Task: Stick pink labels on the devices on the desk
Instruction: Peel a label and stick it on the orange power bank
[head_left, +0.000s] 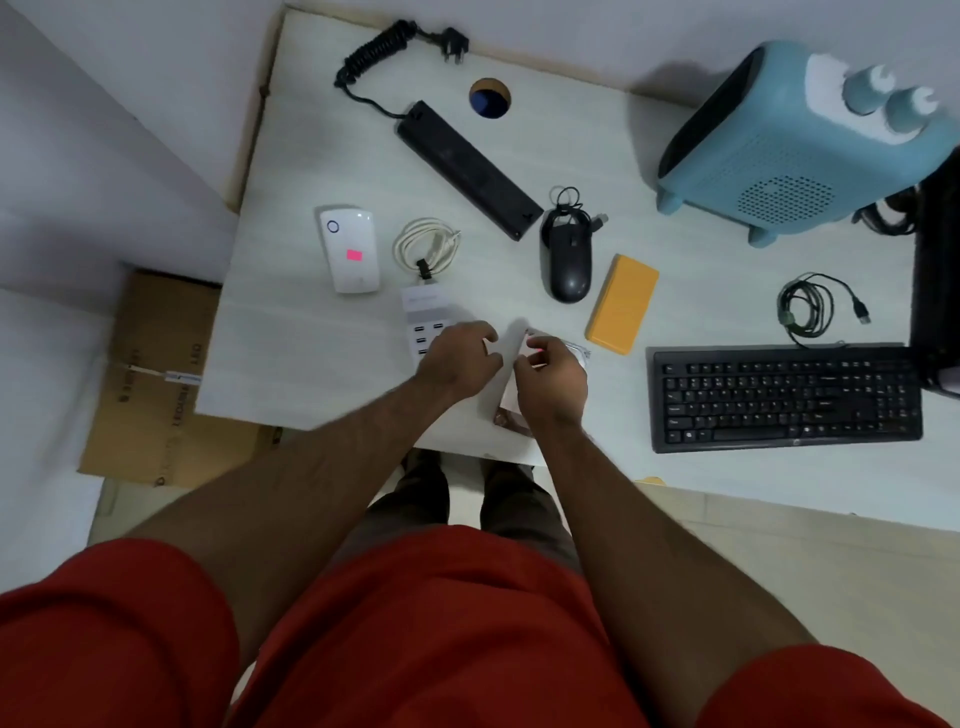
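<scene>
Right hand (550, 371): fingers curled, pinching a small pink label (537, 355) over a pale label sheet (511, 387) near the counter (311, 353) front edge. Left hand (460, 358): fingers loosely bent, holding nothing I can make out, hovering over the white USB charging hub (423, 325). Farther left, white router (349, 249) already carries a pink sticker (354, 254); black mouse (566, 260), yellow power bank (623, 304), keyboard (784, 397) unlabelled.

A brown cardboard box (150, 379) sits on the floor by the left edge of the desk (291, 353), a round hole (490, 97) opens near the desk's far edge, and white walls (104, 104) stand behind.
</scene>
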